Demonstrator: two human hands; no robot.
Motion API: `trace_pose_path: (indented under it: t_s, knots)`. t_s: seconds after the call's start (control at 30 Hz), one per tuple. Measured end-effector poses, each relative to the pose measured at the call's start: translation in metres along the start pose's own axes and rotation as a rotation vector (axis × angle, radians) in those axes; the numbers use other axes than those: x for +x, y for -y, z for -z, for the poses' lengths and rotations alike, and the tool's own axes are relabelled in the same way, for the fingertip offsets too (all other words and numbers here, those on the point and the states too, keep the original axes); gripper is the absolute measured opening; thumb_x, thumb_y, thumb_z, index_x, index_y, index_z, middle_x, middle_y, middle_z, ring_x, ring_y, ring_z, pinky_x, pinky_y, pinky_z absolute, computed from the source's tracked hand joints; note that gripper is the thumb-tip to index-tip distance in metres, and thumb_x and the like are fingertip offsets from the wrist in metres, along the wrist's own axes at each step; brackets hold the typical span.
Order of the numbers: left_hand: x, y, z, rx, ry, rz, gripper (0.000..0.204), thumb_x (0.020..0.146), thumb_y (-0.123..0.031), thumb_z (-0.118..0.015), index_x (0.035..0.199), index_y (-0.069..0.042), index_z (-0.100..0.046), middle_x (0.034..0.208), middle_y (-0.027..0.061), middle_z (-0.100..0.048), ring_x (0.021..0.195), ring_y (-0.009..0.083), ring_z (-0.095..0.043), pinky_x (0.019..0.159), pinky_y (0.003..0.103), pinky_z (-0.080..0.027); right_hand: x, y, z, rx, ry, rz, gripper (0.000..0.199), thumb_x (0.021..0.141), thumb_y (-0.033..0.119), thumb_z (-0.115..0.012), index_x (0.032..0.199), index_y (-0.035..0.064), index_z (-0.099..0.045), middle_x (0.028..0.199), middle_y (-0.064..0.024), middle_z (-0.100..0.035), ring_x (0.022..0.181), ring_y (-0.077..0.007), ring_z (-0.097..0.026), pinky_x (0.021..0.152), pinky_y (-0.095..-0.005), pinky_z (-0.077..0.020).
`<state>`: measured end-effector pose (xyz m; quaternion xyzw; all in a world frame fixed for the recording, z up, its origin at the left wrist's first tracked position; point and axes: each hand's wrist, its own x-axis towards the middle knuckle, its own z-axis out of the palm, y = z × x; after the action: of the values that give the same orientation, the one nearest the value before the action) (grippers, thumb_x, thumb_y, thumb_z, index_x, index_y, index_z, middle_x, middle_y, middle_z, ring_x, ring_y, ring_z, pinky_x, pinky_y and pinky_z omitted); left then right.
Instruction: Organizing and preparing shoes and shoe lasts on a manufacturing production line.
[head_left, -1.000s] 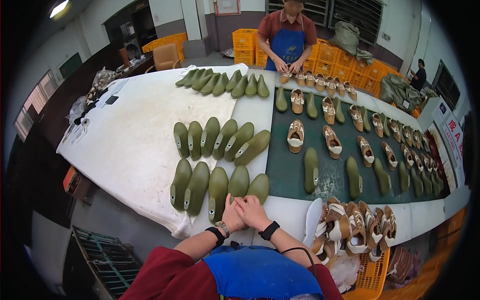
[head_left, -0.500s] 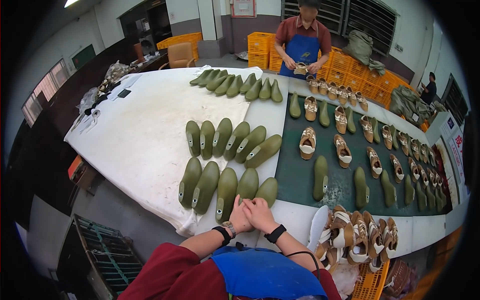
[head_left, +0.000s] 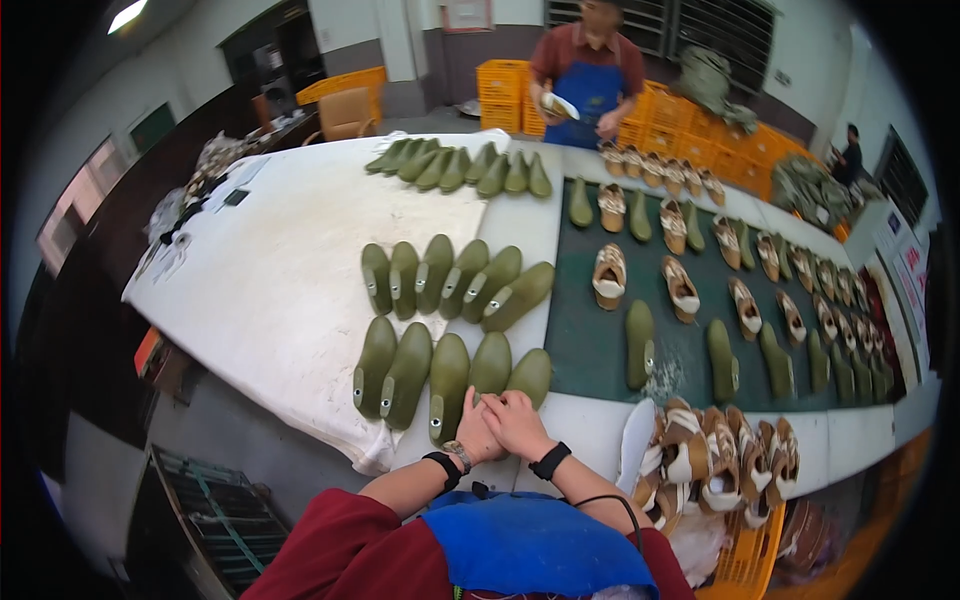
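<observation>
My left hand [head_left: 477,432] and my right hand [head_left: 517,426] rest together at the near table edge. The right one lies partly over the left, its fingers bent across it. A finger of my left hand stretches forward; its others are partly covered. No object shows in either hand. Just beyond my fingers stands a green shoe last [head_left: 491,362]. Another green last [head_left: 531,375] is to its right, partly hidden by my right hand. To the left is a last [head_left: 448,385] with a metal-ringed hole. More lasts [head_left: 437,272] form a row behind these.
A green mat [head_left: 590,345] on the right bears brown-and-white shoes [head_left: 608,275] and lasts. An orange basket [head_left: 745,560] heaped with shoes [head_left: 722,465] stands at the near right edge. Across the table, a co-worker [head_left: 590,80] holds a white-soled shoe. White cloth [head_left: 270,260] covers the left side.
My hands keep their pose. The view has shifted slightly. The co-worker has moved their hands apart and now holds a shoe with its white sole showing in one hand.
</observation>
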<state>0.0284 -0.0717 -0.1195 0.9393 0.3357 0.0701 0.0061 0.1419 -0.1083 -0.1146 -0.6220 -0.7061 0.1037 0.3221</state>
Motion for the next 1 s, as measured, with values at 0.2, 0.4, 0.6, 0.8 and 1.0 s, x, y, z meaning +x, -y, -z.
trace_pose_path:
  t_s: [0.2, 0.4, 0.6, 0.8, 1.0]
  knots:
    - [0.004, -0.002, 0.0, -0.053, -0.066, -0.044, 0.046, 0.072, -0.04, -0.06, 0.111, -0.016, -0.056, 0.109, 0.0053, -0.055, 0.109, 0.0234, -0.046, 0.103, 0.057, -0.017, -0.007, -0.005, 0.005, 0.059, 0.032, -0.081, 0.035, 0.085, 0.031, -0.05, 0.115, 0.0135, -0.055, 0.107, -0.0127, -0.054, 0.109, -0.0334, -0.047, 0.087, -0.0457, -0.0446]
    - [0.006, -0.007, 0.005, -0.142, -0.125, -0.048, 0.046, 0.079, -0.033, -0.057, 0.12, -0.012, -0.049, 0.108, 0.0087, -0.058, 0.109, 0.0249, -0.05, 0.102, 0.06, -0.017, -0.075, -0.016, 0.095, 0.048, 0.17, -0.24, 0.037, 0.082, 0.028, -0.057, 0.113, 0.0078, -0.056, 0.102, -0.0172, -0.058, 0.091, -0.0339, -0.058, 0.077, -0.0426, -0.0485]
    - [0.006, -0.005, 0.01, -0.16, -0.081, -0.06, 0.051, 0.078, -0.035, -0.06, 0.122, -0.012, -0.049, 0.11, 0.0093, -0.057, 0.11, 0.0245, -0.049, 0.102, 0.061, -0.016, -0.174, 0.01, 0.18, -0.151, -0.037, -0.613, 0.024, 0.081, 0.025, -0.058, 0.096, 0.0065, -0.063, 0.083, -0.0124, -0.063, 0.08, -0.0319, -0.061, 0.071, -0.0415, -0.0495]
    - [0.006, 0.001, 0.01, -0.176, -0.017, -0.086, 0.059, 0.079, -0.04, -0.061, 0.128, -0.01, -0.043, 0.116, 0.011, -0.054, 0.113, 0.0254, -0.046, 0.101, 0.063, -0.015, -0.186, 0.012, 0.216, -0.379, -0.745, -0.864, 0.046, 0.074, 0.022, -0.069, 0.116, 0.0094, -0.054, 0.107, -0.012, -0.057, 0.083, -0.0319, -0.061, 0.071, -0.0386, -0.0499]
    - [0.009, 0.018, 0.021, -0.225, 0.084, -0.185, 0.068, 0.075, -0.044, -0.064, 0.13, -0.011, -0.042, 0.101, 0.0126, -0.061, 0.106, 0.0269, -0.052, 0.099, 0.063, -0.018, -0.166, -0.006, 0.205, -0.611, -0.293, -0.977, 0.08, 0.064, 0.028, -0.077, 0.133, 0.0213, -0.038, 0.114, -0.0137, -0.049, 0.09, -0.0313, -0.058, 0.073, -0.0387, -0.0501]
